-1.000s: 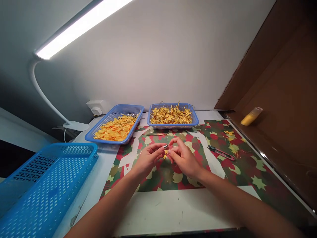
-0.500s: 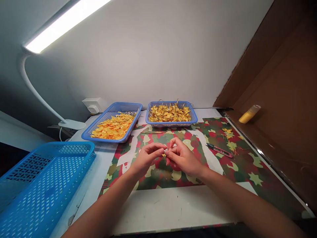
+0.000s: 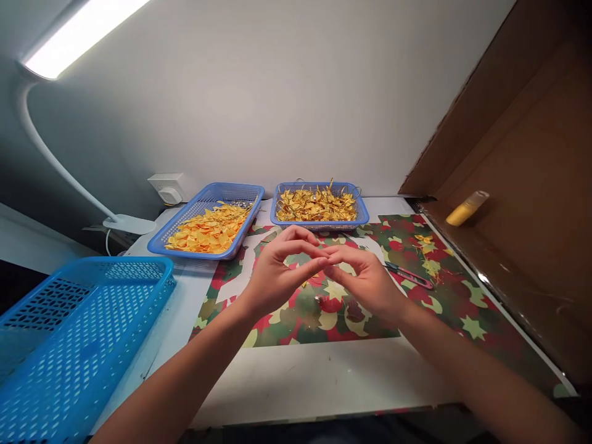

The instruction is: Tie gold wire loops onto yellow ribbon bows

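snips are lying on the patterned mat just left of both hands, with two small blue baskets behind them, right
Not quite: the head view shows the snips on the patterned mat to the right of both hands, just beyond the right hand, not by the left hand. The two small blue baskets do sit behind them.

Left hand (image 3: 277, 279) and right hand (image 3: 366, 282) meet at the fingertips above the mat (image 3: 448, 311); anything pinched is hidden. Beyond them, 2 trays, left tray (image 3: 194, 254) and right tray (image 3: 319, 225), hold yellow pieces. Snips (image 3: 409, 275) lie near the right hand.
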Demonstrator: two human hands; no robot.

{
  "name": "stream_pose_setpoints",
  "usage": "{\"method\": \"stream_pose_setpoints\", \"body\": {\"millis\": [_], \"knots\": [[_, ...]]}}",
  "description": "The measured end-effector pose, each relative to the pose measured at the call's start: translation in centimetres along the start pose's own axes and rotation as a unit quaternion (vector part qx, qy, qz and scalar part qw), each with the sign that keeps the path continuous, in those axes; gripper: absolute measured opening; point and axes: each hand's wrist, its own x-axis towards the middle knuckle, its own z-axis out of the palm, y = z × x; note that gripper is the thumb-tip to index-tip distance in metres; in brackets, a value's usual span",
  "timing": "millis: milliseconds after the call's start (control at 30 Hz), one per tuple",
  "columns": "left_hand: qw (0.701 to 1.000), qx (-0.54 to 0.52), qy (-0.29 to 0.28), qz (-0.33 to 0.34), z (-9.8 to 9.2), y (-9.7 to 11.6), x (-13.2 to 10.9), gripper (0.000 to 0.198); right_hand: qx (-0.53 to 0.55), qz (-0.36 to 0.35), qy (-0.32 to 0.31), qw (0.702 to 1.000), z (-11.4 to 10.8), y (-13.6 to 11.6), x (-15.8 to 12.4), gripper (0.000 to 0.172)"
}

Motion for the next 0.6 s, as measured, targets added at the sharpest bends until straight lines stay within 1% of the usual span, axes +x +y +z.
{"method": "stream_pose_setpoints", "body": {"millis": [33, 100, 133, 167, 200, 233, 267, 300, 333, 400, 533, 600], "knots": [[1.0, -0.001, -0.003, 0.008, 0.0, -0.1, 0.0, 0.01, 0.002, -0.004, 0.008, 1.0, -0.2, -0.1, 0.0, 0.015], [0.999, 0.03, -0.018, -0.004, -0.1, -1.1, -0.4, 0.022, 0.014, -0.003, 0.02, 1.0, -0.8, -0.5, 0.0, 0.017], [0.997, 0.073, -0.028, -0.026, -0.2, -2.0, -0.7, 0.028, 0.026, -0.002, 0.028, 0.999, -1.2, -0.8, 0.0, 0.017], [0.988, 0.135, -0.04, -0.061, -0.3, -2.9, -1.2, 0.029, 0.042, -0.005, 0.039, 0.998, -1.6, -1.1, 0.0, 0.016], [0.971, 0.213, -0.048, -0.1, -0.3, -4.0, -1.6, 0.029, 0.059, -0.014, 0.052, 0.997, -2.0, -1.6, 0.0, 0.015], [0.948, 0.278, -0.073, -0.135, -0.3, -5.0, -2.1, 0.027, 0.073, -0.025, 0.062, 0.995, -2.4, -2.0, 0.0, 0.013], [0.93, 0.316, -0.095, -0.161, -0.3, -5.8, -2.5, 0.026, 0.081, -0.04, 0.068, 0.994, -2.7, -2.5, 0.1, 0.012], [0.921, 0.333, -0.108, -0.172, -0.3, -6.5, -2.9, 0.025, 0.084, -0.053, 0.07, 0.993, -3.1, -3.0, 0.1, 0.01], [0.917, 0.338, -0.12, -0.177, -0.2, -7.0, -3.1, 0.025, 0.083, -0.066, 0.072, 0.992, -3.4, -3.4, 0.2, 0.01], [0.919, 0.33, -0.127, -0.174, -0.2, -7.5, -3.3, 0.024, 0.08, -0.092, 0.077, 0.99, -3.9, -4.2, 0.2, 0.01], [0.92, 0.322, -0.136, -0.176, -0.3, -7.4, -2.8, 0.014, 0.08, -0.143, 0.1, 0.981, -4.8, -6.1, 0.1, 0.01], [0.923, 0.314, -0.133, -0.179, -0.4, -7.5, -2.5, 0.009, 0.075, -0.156, 0.116, 0.978, -5.7, -7.3, 0.1, 0.009]]}}
